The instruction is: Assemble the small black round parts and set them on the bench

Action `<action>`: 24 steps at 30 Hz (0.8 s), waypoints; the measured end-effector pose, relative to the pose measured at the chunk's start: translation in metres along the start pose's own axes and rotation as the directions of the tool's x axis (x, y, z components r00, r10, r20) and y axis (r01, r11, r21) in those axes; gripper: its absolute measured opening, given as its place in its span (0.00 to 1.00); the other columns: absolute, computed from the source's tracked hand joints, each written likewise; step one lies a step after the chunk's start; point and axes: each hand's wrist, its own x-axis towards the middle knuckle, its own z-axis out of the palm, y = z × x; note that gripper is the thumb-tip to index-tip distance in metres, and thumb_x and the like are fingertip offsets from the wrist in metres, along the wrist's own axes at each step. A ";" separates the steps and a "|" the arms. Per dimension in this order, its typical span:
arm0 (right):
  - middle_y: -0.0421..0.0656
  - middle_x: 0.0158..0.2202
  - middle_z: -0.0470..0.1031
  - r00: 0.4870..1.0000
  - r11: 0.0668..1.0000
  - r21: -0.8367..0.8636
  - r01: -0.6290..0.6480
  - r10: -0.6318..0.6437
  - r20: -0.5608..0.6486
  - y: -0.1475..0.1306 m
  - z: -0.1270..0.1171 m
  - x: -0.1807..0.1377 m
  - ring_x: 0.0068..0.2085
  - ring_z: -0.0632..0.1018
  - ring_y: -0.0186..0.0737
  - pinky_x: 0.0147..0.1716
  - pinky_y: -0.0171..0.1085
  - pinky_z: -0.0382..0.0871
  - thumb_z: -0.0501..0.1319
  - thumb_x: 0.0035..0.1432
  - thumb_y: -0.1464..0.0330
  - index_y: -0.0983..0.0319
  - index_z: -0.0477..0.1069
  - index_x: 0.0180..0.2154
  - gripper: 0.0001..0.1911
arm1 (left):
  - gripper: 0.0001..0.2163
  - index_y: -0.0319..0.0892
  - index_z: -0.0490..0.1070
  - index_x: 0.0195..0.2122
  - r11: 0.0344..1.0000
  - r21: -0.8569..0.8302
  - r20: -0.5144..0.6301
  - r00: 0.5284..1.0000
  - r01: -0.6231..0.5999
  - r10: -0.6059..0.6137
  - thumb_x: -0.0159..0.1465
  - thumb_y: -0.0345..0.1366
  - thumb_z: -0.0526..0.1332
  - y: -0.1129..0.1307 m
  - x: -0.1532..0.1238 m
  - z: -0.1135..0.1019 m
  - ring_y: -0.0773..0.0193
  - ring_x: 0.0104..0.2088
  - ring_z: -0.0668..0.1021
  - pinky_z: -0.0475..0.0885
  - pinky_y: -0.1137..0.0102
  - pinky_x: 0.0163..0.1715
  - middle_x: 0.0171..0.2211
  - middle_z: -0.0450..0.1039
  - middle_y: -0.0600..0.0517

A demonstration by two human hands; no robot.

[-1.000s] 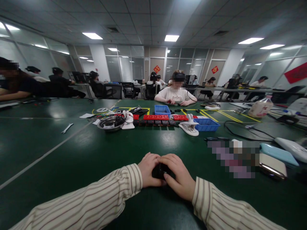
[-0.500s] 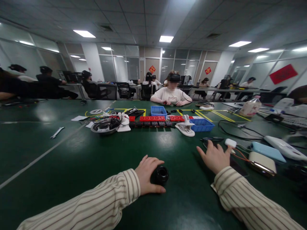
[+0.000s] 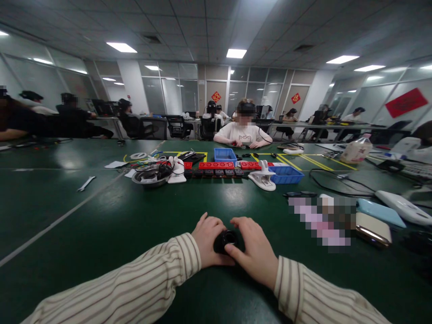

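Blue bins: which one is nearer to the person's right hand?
The blue bin right of the white clip; the other bin stands farther back, behind the red blocks.

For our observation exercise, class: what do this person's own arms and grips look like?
The left sleeve and right sleeve match: long, loose cream cloth with thin dark stripes, ending in buttonless-looking cuffs at the wrists. The left grip and right grip are bare hands; no gloves or cables show on them.
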 end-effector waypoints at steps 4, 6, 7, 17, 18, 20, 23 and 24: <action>0.45 0.35 0.67 0.996 0.998 0.059 -0.023 0.018 0.086 -0.006 0.000 -0.001 0.38 0.68 0.45 0.38 0.45 0.64 0.62 0.49 0.63 0.62 0.67 0.38 0.15 | 0.21 0.40 0.70 0.36 1.000 0.009 0.021 1.000 -0.016 0.016 0.44 0.47 0.68 -0.001 0.000 0.002 0.55 0.41 0.71 0.50 0.48 0.54 0.36 0.68 0.49; 0.45 0.36 0.65 0.995 0.991 0.133 0.007 -0.021 0.101 -0.003 -0.002 -0.002 0.38 0.67 0.44 0.39 0.44 0.64 0.61 0.49 0.67 0.62 0.66 0.41 0.15 | 0.21 0.40 0.71 0.37 0.999 -0.005 0.037 0.999 -0.033 0.033 0.44 0.46 0.68 -0.003 0.001 0.002 0.55 0.41 0.71 0.54 0.50 0.53 0.37 0.68 0.49; 0.45 0.37 0.65 0.992 0.982 0.185 0.030 -0.052 0.114 -0.002 -0.004 -0.002 0.39 0.67 0.43 0.39 0.44 0.63 0.59 0.48 0.70 0.62 0.66 0.42 0.16 | 0.21 0.41 0.71 0.37 0.999 -0.016 0.047 0.998 -0.044 0.045 0.44 0.46 0.68 -0.003 0.001 0.002 0.56 0.40 0.70 0.57 0.53 0.51 0.37 0.68 0.50; 0.46 0.44 0.63 0.948 0.894 0.416 0.167 -0.262 0.182 0.002 -0.006 -0.001 0.45 0.65 0.46 0.45 0.47 0.59 0.51 0.45 0.72 0.59 0.65 0.47 0.24 | 0.24 0.43 0.73 0.37 0.994 -0.073 0.131 0.987 -0.083 0.092 0.43 0.52 0.68 -0.008 0.005 0.000 0.55 0.40 0.69 0.65 0.61 0.42 0.38 0.66 0.49; 0.46 0.45 0.62 0.952 0.897 0.411 0.163 -0.252 0.172 0.003 -0.005 -0.002 0.46 0.64 0.46 0.46 0.47 0.59 0.52 0.48 0.70 0.59 0.64 0.48 0.22 | 0.25 0.42 0.72 0.38 0.994 -0.080 0.134 0.987 -0.080 0.091 0.43 0.52 0.68 -0.007 0.005 0.000 0.55 0.40 0.69 0.65 0.60 0.42 0.38 0.66 0.48; 0.47 0.47 0.61 0.968 0.903 0.403 0.149 -0.216 0.126 0.004 -0.003 -0.004 0.48 0.64 0.47 0.47 0.47 0.59 0.54 0.52 0.64 0.60 0.62 0.49 0.22 | 0.29 0.42 0.69 0.43 0.992 -0.104 0.128 0.988 -0.074 0.087 0.42 0.52 0.68 -0.006 0.004 -0.001 0.54 0.41 0.69 0.64 0.57 0.45 0.40 0.66 0.48; 0.48 0.43 0.64 0.992 0.917 0.385 0.104 -0.124 0.028 0.006 0.002 -0.005 0.43 0.66 0.47 0.43 0.46 0.61 0.54 0.53 0.55 0.63 0.61 0.46 0.23 | 0.35 0.42 0.62 0.49 0.988 -0.138 0.092 0.992 -0.070 0.083 0.41 0.52 0.68 -0.002 0.003 -0.002 0.51 0.45 0.68 0.54 0.48 0.52 0.44 0.65 0.46; 0.48 0.40 0.65 0.996 0.924 0.372 0.083 -0.091 0.005 0.006 0.004 -0.005 0.41 0.67 0.46 0.41 0.46 0.63 0.54 0.53 0.54 0.63 0.62 0.43 0.22 | 0.36 0.41 0.62 0.48 0.988 -0.139 0.076 0.994 -0.069 0.080 0.40 0.52 0.67 0.000 0.003 -0.002 0.51 0.46 0.68 0.51 0.47 0.53 0.45 0.65 0.46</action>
